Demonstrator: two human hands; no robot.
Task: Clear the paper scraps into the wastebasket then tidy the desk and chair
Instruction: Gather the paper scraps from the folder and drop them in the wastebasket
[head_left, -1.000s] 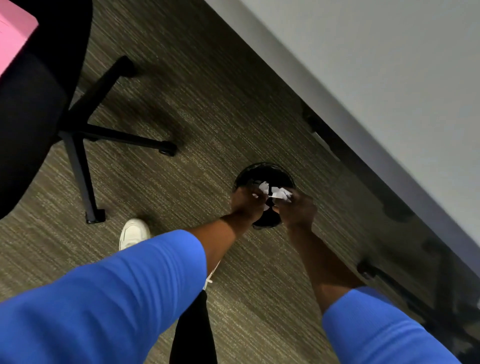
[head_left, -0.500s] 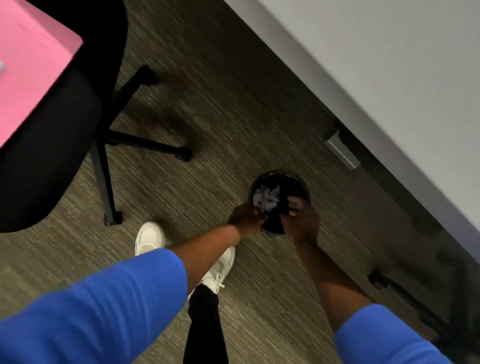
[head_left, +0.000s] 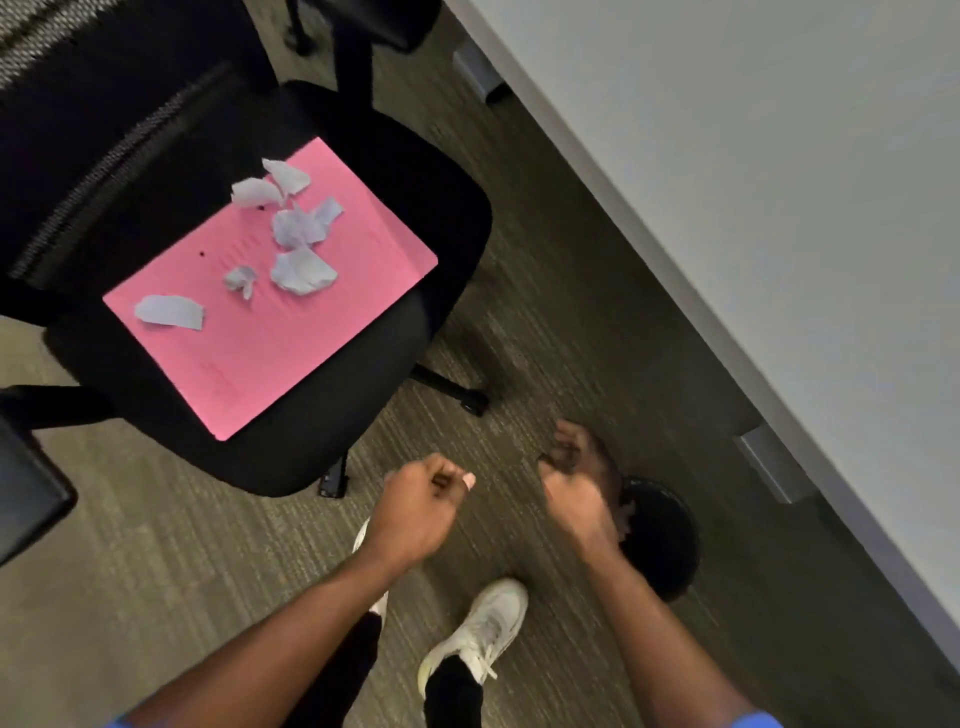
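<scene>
Several torn white paper scraps (head_left: 291, 239) lie on a pink sheet (head_left: 280, 332) that rests on the seat of a black office chair (head_left: 332, 415) at the upper left. A black round wastebasket (head_left: 662, 540) stands on the carpet beside the desk, partly hidden behind my right forearm. My left hand (head_left: 423, 501) hovers over the carpet below the chair seat, fingers curled with nothing visible in them. My right hand (head_left: 574, 480) is raised just left of the wastebasket, fingers loosely curled and blurred, holding nothing that I can see.
The white desk top (head_left: 753, 182) fills the right side, its edge running diagonally, with metal brackets underneath. My white shoes (head_left: 480, 629) stand on the striped carpet. The chair's base legs and casters reach toward my feet. A dark armrest sits at the far left edge.
Both hands let go of the scraps into the wastebasket and lifted away from it. My view swung up and left, bringing the chair seat with the pink sheet and scraps into sight.
</scene>
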